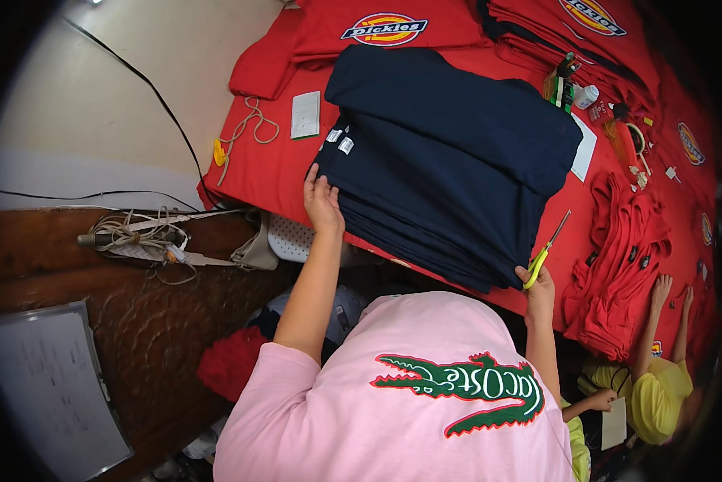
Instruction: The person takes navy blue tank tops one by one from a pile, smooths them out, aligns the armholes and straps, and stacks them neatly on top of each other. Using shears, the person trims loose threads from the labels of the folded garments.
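Observation:
A thick stack of folded navy blue garments [441, 161] lies before me on a red-covered table, its top layers ruffled. Small white labels [338, 140] show at its left end. Against that left edge rests my left hand [324, 202], fingers stretched out along the cloth. My right hand [538, 291] is at the near right corner of the stack, closed round the yellow handles of a pair of scissors [544, 255]. The blades point up and away, beside the cloth. Whether the right fingertips also grip fabric, I cannot tell.
Red printed garments [385, 36] lie along the far side. A white card [305, 115] and a looped cord [252, 124] are at left. To the right are a white bottle [587, 97], a tape roll [636, 138] and a red garment pile [614, 273]; another person's hands [663, 287] are beside it.

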Available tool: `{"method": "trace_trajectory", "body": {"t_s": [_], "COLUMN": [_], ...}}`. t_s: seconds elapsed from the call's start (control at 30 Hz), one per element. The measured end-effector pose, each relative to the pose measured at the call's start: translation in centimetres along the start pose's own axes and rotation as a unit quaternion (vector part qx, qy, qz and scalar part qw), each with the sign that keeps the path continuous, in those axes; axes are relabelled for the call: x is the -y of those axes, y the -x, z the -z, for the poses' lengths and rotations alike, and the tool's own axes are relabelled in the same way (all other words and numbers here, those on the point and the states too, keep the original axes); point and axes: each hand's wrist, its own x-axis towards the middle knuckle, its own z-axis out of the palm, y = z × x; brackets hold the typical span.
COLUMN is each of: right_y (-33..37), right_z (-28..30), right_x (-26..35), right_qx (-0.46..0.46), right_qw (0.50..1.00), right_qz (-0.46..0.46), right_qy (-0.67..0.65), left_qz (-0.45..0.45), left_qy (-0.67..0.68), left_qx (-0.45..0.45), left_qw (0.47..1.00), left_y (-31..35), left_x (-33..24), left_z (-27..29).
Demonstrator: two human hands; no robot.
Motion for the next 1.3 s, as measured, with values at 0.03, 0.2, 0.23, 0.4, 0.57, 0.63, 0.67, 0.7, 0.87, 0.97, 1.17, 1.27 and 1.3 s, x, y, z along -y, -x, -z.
{"method": "trace_trajectory", "body": {"t_s": [0.03, 0.2, 0.23, 0.4, 0.57, 0.63, 0.67, 0.7, 0.87, 0.97, 1.17, 1.27, 1.3], "right_y": [-0.2, 0.5, 0.2, 0.5, 2.2, 3.0, 3.3, 3.0, 1.4, 0.3, -0.2, -0.3, -0.2], "right_z": [0.2, -0.1, 0.3, -1.2, -7.7, -11.4, -13.5, -14.9, -19.2, -20.1, -20.5, -20.6, -20.7], "right_x": [-0.5, -0.4, -0.6, 1.1, 6.3, 8.9, 10.1, 10.4, 12.2, 12.6, 12.4, 11.7, 11.7], "right_qx": [-0.003, -0.039, -0.030, -0.106, -0.079, 0.014, 0.053, 0.081, 0.113, 0.111, 0.131, 0.135, 0.141], "right_qw": [1.000, 0.997, 0.995, 0.931, 0.803, 0.770, 0.773, 0.767, 0.745, 0.742, 0.738, 0.754, 0.761], "right_qz": [-0.015, 0.049, 0.062, 0.215, 0.431, 0.436, 0.439, 0.447, 0.451, 0.461, 0.469, 0.449, 0.438], "right_qy": [-0.009, 0.053, 0.072, 0.277, 0.403, 0.466, 0.455, 0.453, 0.478, 0.475, 0.468, 0.460, 0.457], "left_qz": [-0.013, -0.043, -0.064, -0.068, -0.023, -0.039, -0.048, -0.059, -0.064, -0.062, -0.108, -0.105, -0.105], "left_qy": [-0.043, -0.076, -0.081, -0.095, -0.127, -0.119, -0.113, -0.120, -0.113, -0.058, -0.072, -0.088, -0.095], "left_qx": [0.021, 0.107, 0.127, 0.225, 0.295, 0.289, 0.284, 0.282, 0.305, 0.308, 0.305, 0.314, 0.317], "left_qw": [0.999, 0.990, 0.987, 0.967, 0.947, 0.949, 0.951, 0.950, 0.943, 0.948, 0.943, 0.939, 0.938], "left_y": [-0.5, 2.2, 3.2, 5.9, 5.3, 5.7, 5.8, 5.6, 4.5, 5.2, 4.2, 4.1, 4.1], "left_x": [-0.1, -4.0, -4.9, -8.7, -7.7, -7.4, -7.2, -6.7, -6.0, -7.1, -7.3, -7.1, -7.1], "left_z": [1.0, -2.6, -3.6, -7.4, -7.9, -8.9, -9.2, -9.3, -9.9, -10.9, -10.5, -10.4, -10.4]}}
